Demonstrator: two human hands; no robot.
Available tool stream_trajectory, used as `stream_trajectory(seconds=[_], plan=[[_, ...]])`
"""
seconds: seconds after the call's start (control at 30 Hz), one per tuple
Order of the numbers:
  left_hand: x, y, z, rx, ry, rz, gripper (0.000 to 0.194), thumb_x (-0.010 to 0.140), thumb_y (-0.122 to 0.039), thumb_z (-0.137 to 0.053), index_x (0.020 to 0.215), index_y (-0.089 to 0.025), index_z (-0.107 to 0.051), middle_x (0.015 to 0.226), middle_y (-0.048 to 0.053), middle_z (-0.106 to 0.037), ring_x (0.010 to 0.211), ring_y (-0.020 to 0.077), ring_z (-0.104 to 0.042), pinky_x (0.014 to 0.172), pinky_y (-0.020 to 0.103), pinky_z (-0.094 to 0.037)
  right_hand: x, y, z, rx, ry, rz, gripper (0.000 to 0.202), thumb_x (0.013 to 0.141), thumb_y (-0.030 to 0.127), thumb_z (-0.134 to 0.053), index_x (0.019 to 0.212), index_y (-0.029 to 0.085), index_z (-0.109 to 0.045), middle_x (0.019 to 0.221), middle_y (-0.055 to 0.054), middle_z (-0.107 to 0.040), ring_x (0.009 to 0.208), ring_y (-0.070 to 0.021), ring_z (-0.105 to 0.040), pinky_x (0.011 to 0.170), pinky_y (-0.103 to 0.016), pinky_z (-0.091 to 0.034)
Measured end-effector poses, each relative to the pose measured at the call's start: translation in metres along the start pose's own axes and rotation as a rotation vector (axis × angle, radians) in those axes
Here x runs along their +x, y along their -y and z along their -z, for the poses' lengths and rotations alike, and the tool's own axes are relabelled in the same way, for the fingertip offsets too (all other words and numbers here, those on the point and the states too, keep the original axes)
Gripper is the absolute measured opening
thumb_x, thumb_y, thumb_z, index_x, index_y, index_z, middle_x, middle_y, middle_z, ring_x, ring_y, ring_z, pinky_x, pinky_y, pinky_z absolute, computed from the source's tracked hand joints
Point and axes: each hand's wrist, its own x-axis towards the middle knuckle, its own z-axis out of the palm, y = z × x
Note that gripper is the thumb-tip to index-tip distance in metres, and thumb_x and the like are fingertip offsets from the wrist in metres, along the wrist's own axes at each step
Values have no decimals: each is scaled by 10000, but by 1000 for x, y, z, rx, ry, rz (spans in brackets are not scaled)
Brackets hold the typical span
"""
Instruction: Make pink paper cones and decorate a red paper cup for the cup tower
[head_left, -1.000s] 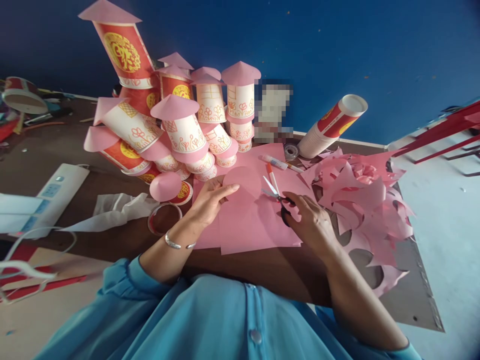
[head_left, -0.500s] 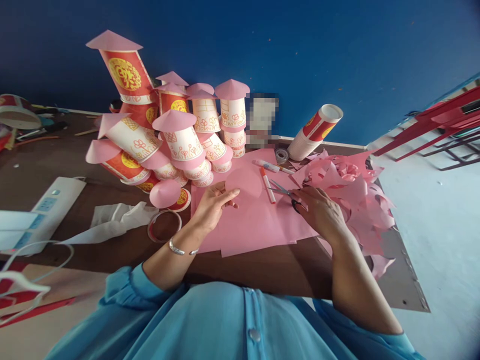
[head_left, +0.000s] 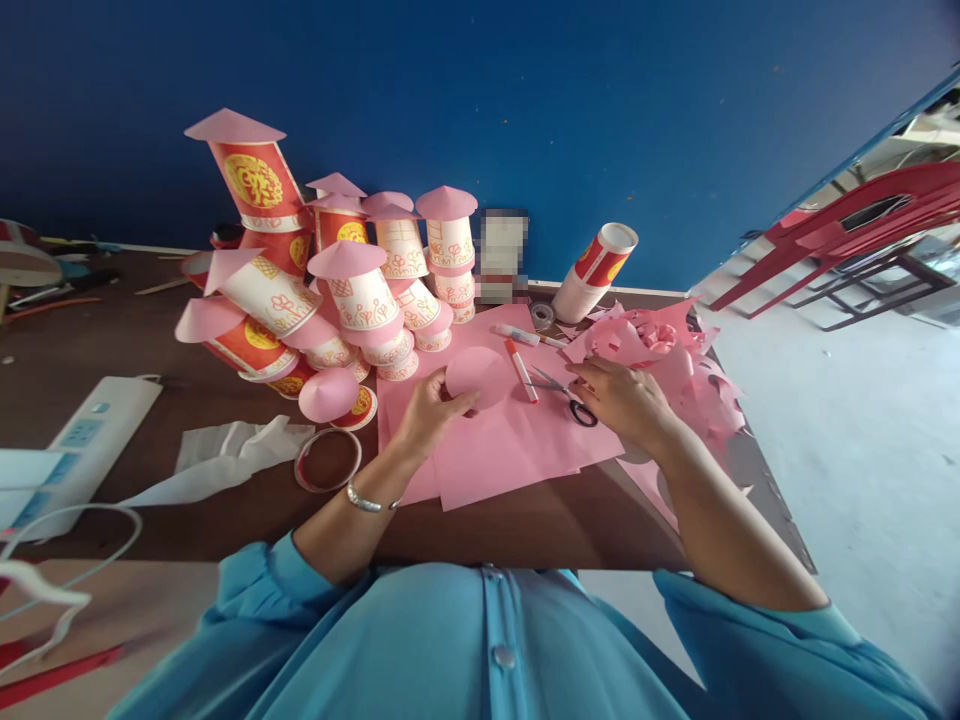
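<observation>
My left hand pinches a pink paper disc at its left edge, above pink sheets. My right hand is empty with its fingers stretched out, beside the scissors and at the edge of a heap of pink paper scraps. The scissors lie on the sheets with their blades slightly apart. Beside the blades rests an orange-and-white marker; another marker lies behind it.
Paper cups with pink cone roofs stand stacked on the left. Tall stacked cups lean near the blue wall, beside a small tape roll. A larger tape ring, crumpled white film and a power strip lie left.
My right hand has let go of the scissors, which now lie on the sheets. My left hand still holds the paper disc. The whole view has shifted slightly.
</observation>
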Motion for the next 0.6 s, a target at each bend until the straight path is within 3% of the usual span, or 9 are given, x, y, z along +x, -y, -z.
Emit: stream_trajectory(seconds=[0.13, 0.2, 0.27, 0.37, 0.47, 0.53, 0.6], plan=[[0, 0, -4, 44, 1, -21, 370, 681, -387, -855, 886, -139, -672, 766, 13, -695, 646, 134, -639, 627, 282, -594, 14, 29, -10, 417, -81, 111, 288, 988, 417, -625, 1100, 201, -779, 977, -91, -798, 857, -230, -750, 733, -303, -523], [0, 1, -5, 21, 15, -9, 430, 666, -384, -867, 949, -143, -652, 829, 24, -710, 684, 141, -656, 642, 286, -599, 22, 44, -20, 689, -9, 152, 368, 977, 519, -620, 1037, 190, -772, 850, -63, -785, 698, -183, -714, 650, -278, -499], [0, 2, -5, 18, 24, 4, 518, 651, -377, -880, 1038, -152, -619, 903, 45, -727, 731, 163, -683, 654, 300, -600, 30, 55, -28, 851, 67, 173, 456, 968, 595, -594, 842, 179, -733, 741, -41, -748, 598, -149, -664, 601, -263, -475], [1, 7, -1, 181, 4, -56, 568, 689, -375, -860, 1149, -180, -589, 929, 48, -733, 768, 187, -697, 665, 306, -575, 37, 62, -36, 872, 130, 134, 517, 964, 608, -583, 684, 180, -654, 637, -19, -692, 532, -121, -606, 546, -244, -440], [3, 13, 5, 508, -5, -175, 414, 799, -402, -774, 1134, -210, -625, 847, 16, -715, 752, 183, -673, 682, 297, -524, 37, 61, -36, 812, 208, 175, 446, 957, 524, -633, 683, 177, -698, 550, 9, -649, 500, -113, -584, 535, -234, -422], [4, 17, 8, 657, 8, -228, 335, 842, -402, -726, 1109, -219, -643, 839, 14, -720, 772, 193, -679, 709, 307, -512, 34, 59, -34, 747, 244, 206, 336, 949, 439, -673, 743, 184, -745, 595, 3, -690, 556, -124, -626, 579, -235, -438], [5, 20, 9, 743, 9, -258, 302, 865, -385, -697, 1114, -223, -645, 854, 22, -734, 810, 212, -697, 740, 323, -515, 31, 58, -32, 578, 172, 166, 242, 959, 376, -670, 828, 200, -771, 738, -29, -759, 682, -157, -682, 640, -250, -454]])
